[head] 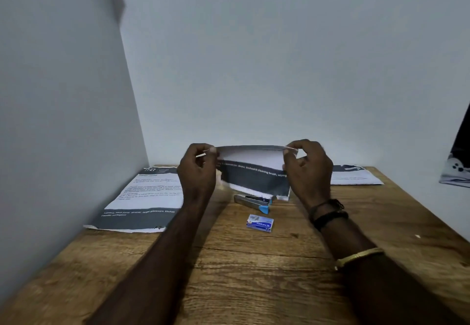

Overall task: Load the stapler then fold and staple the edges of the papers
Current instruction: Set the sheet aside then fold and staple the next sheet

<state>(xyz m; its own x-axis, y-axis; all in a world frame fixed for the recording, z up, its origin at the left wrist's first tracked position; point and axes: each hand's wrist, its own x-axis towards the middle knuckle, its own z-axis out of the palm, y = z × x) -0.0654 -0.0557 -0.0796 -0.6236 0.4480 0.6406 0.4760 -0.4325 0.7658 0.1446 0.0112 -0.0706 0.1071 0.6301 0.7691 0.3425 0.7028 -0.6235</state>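
Note:
A printed sheet of paper with a dark band is held up above the table, its top edge folded over. My left hand pinches its upper left corner and my right hand pinches its upper right corner. Under the sheet lies a grey stapler with a blue tip, partly hidden by the paper's lower edge. A small blue box of staples sits just in front of the stapler.
A wooden table stands in a corner between two pale walls. One printed sheet lies flat at the left, another at the back right. A dark cloth hangs at the right edge.

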